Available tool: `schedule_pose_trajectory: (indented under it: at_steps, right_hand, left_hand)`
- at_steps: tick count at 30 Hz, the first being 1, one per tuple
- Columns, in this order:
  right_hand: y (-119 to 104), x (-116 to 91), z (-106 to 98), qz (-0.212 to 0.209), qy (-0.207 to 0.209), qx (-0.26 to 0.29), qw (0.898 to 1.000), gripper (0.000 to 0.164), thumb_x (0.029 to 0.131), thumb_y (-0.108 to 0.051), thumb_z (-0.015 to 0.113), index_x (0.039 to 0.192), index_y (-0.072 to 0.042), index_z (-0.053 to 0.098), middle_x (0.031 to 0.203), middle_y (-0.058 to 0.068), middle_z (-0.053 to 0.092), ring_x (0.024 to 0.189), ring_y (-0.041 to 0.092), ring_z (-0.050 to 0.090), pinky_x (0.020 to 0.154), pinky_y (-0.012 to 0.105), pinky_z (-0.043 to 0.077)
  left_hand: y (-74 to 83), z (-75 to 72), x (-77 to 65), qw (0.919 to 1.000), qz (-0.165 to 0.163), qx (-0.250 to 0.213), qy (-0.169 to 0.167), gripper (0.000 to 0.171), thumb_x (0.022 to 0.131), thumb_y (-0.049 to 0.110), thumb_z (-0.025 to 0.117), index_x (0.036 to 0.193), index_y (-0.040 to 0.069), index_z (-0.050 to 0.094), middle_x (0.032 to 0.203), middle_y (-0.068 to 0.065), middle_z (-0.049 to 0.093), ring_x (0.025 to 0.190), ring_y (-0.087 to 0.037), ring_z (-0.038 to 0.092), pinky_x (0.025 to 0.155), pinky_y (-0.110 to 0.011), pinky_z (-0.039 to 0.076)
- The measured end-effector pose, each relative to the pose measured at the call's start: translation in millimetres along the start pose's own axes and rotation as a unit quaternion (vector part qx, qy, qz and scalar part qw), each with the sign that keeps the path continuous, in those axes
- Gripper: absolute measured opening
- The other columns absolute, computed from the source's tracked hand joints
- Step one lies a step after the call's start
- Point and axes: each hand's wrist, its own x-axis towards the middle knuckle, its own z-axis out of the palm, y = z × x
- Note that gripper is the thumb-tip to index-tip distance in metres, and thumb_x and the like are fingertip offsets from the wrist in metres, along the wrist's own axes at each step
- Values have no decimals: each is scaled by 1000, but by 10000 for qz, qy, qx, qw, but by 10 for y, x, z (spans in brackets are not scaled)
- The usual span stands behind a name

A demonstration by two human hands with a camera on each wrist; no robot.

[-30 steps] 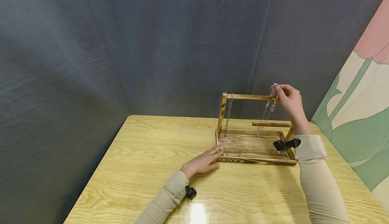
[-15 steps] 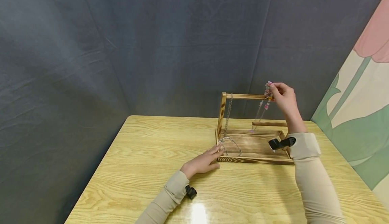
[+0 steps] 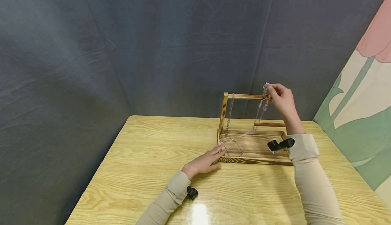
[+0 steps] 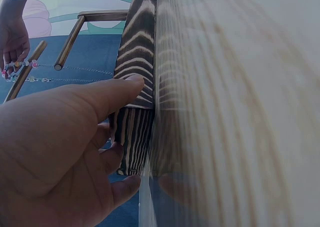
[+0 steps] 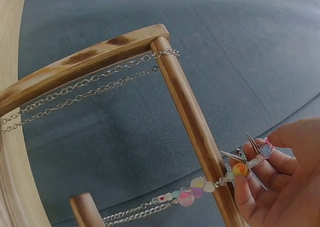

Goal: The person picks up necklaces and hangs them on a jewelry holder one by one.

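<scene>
A wooden jewelry stand (image 3: 256, 161) has a shallow tray, an upper bar (image 3: 244, 96) and a shorter lower bar (image 3: 268, 124). My right hand (image 3: 284, 99) pinches a beaded necklace (image 5: 186, 198) at the upper bar's free end; pastel beads and silver spikes show at the fingertips. Its silver chain hangs down past the lower bar, a small pink piece at the bottom. My left hand (image 3: 203, 164) holds the tray's front left corner, thumb (image 4: 120, 91) against the front wall, fingers at the side.
A silver chain necklace (image 3: 229, 116) hangs near the upper bar's post. Another chain (image 3: 236, 142) lies over the tray's left end, next to the left fingers. The stand sits on a wood-grain table (image 3: 152, 150), a dark curtain (image 3: 183, 48) behind and a painted wall panel (image 3: 360, 116) at right.
My right hand has moved left along the upper bar, carrying the beaded necklace with it. The left hand has stayed at the tray's corner.
</scene>
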Motion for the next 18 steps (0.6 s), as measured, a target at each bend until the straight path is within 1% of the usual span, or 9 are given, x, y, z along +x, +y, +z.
schedule_pose_trajectory:
  at_steps: [9, 18]
  right_hand:
    - [-5, -18, 39, 32, -23, -1, 10000, 44, 96, -37, 46, 116, 1, 56, 80, -18, 57, 70, -3, 55, 59, 11, 49]
    - [-4, -48, 75, 25, -195, 134, 9997, 45, 97, -37, 44, 119, 1, 54, 84, -12, 56, 74, 2, 54, 61, 13, 49]
  left_hand:
    - [5, 1, 1, 10000, 8, 49, 8, 64, 98, 31, 44, 150, 13, 12, 157, -7, -3, 144, -23, 4, 116, -43, 15]
    - [2, 0, 1, 10000, -35, 54, 29, 64, 98, 33, 44, 150, 15, 11, 157, -5, -3, 144, -22, 4, 116, -40, 17]
